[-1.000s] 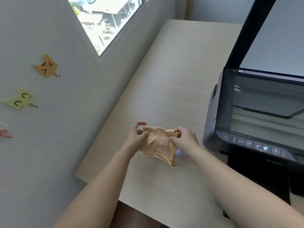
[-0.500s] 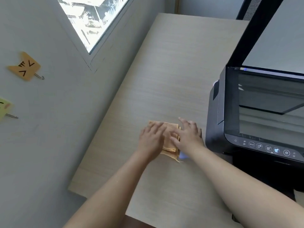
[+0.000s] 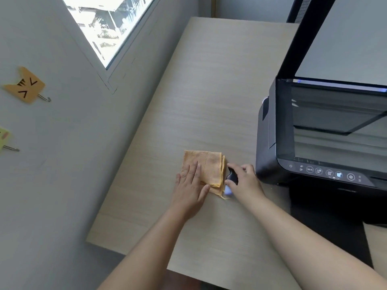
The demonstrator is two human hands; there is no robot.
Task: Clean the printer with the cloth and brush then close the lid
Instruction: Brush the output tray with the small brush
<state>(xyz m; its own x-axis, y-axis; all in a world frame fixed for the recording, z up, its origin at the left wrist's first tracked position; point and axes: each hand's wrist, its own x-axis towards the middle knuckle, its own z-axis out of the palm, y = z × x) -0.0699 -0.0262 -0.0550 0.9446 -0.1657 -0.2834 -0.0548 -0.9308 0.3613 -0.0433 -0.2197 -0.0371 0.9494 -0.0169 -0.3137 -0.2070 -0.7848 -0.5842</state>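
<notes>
A folded orange cloth [image 3: 207, 164] lies flat on the light wooden table [image 3: 209, 91]. My left hand [image 3: 191, 185] rests on its near left part with straight fingers. Just right of the cloth, my right hand [image 3: 244, 181] curls its fingers round a small black brush [image 3: 232, 177] with a pale tip, low over the table. The black printer [image 3: 270, 147] stands to the right with its scanner glass [image 3: 339, 130] exposed. Its lid [image 3: 343, 38] is raised upright behind the glass.
A grey wall with a window [image 3: 109, 24] runs along the table's left side. Two cat-shaped hooks, one orange [image 3: 25, 85] and one green [image 3: 4, 139], hang on it. The table's near edge is close to my forearms.
I held the cloth up in both hands, then laid it down and pressed it flat. My right hand has left the cloth and now grips the brush beside it.
</notes>
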